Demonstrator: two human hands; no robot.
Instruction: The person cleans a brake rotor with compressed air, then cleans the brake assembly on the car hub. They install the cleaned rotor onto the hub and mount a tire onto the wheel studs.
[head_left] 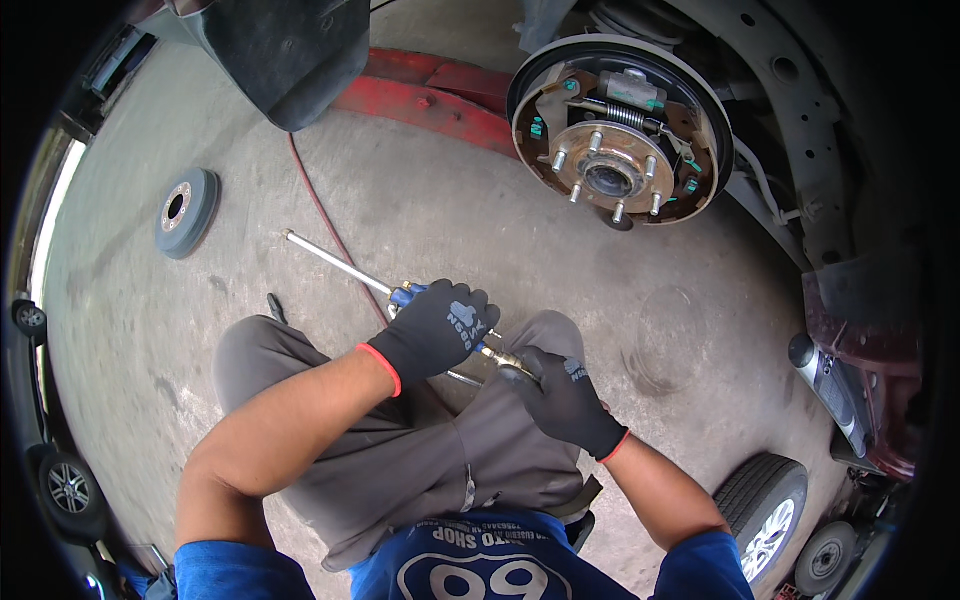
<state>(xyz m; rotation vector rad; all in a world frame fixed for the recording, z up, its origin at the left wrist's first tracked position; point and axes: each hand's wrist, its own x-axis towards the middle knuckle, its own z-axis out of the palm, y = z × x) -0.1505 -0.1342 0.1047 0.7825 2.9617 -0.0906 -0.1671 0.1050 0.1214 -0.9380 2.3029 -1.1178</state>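
Observation:
My left hand (440,330), in a black glove with a red cuff, is closed around the blue body of an air blow gun (340,264). Its long silver tube points up and left, over the floor. My right hand (562,400), gloved the same way, grips the brass-coloured hose coupling (506,359) at the gun's other end. Both hands are above my lap, close together. A red hose (318,191) runs along the floor and passes behind the gun; my hands hide where it leads. Ahead to the right is an exposed drum brake (612,180) with a rusty studded hub.
A grey brake drum (185,212) rests on the floor at left. Beyond lies a red metal beam (430,105). A small dark object (275,307) is by my left knee. A wheel with tyre (765,510) lies at lower right; the vehicle's frame (800,130) overhangs the right.

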